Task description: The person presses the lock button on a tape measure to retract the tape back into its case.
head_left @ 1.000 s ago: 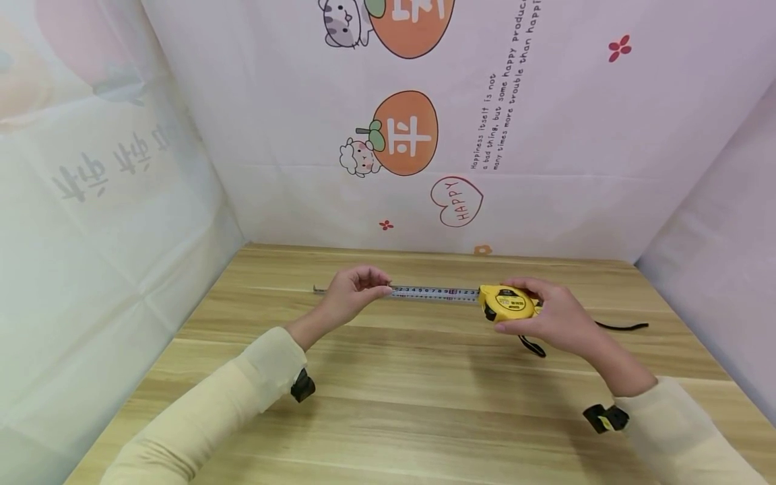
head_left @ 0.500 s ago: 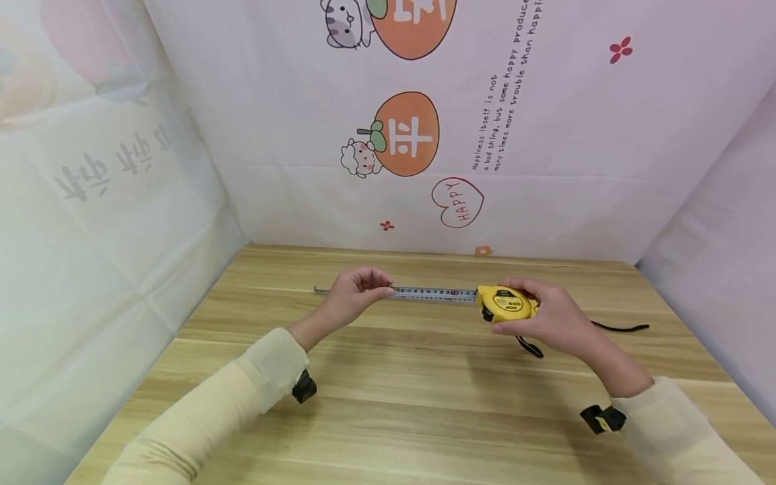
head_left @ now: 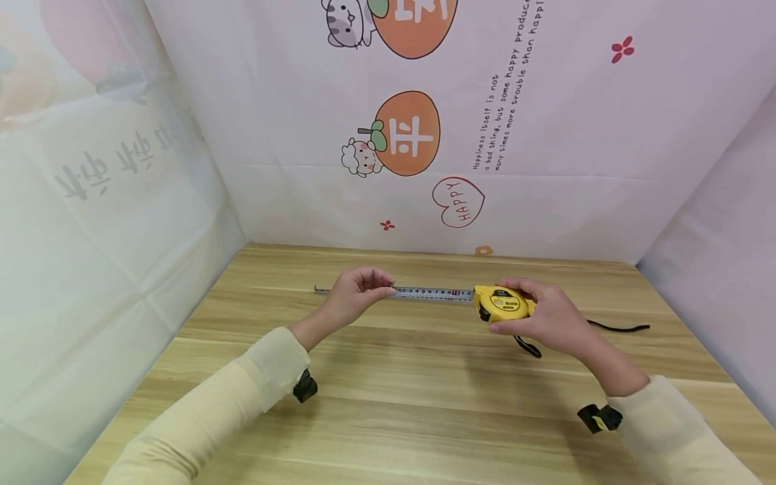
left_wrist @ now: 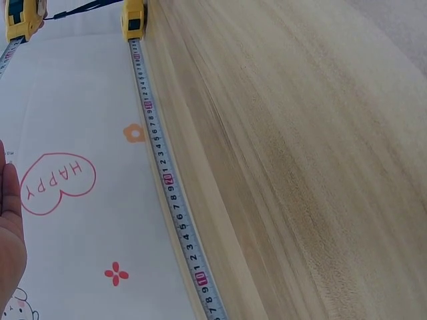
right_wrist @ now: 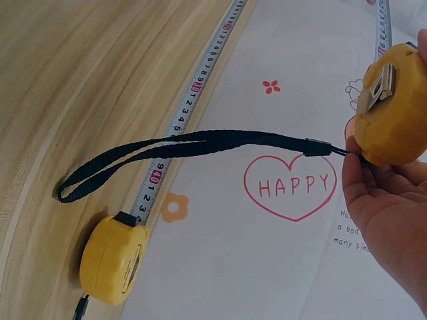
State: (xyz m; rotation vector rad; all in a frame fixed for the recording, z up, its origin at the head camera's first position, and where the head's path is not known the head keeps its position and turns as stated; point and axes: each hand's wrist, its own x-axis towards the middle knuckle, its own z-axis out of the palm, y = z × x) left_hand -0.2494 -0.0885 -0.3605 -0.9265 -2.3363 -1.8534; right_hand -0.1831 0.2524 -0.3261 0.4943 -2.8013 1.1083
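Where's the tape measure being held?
In the head view, the tape measure is right of centre in the right hand, its blade reaching the left hand.

On the blade (head_left: pixel 432 292) between my left grip (head_left: pixel 358 293) and the yellow tape measure (head_left: pixel 503 303) in my right grip (head_left: pixel 554 316) I read 2 through 9, a red-boxed 10, then 1 and 2; the label's small print on the case is illegible. The other blade (left_wrist: pixel 161 150), along the tabletop (head_left: pixel 388 404), shows red-marked 10 and 20 in my left wrist view, 30 and 40 in my right. On the back cloth (head_left: pixel 576 148) stand HAPPY inside a red heart (head_left: pixel 459 202), "Happiness itself is not a bad thing, but some happy produce" and "many times more trouble than happi", both cut off. One orange fruit (head_left: pixel 408 133) bears a sideways white 平; grey characters (head_left: pixel 135 155) on the left cloth (head_left: pixel 121 242) are too faint for me.
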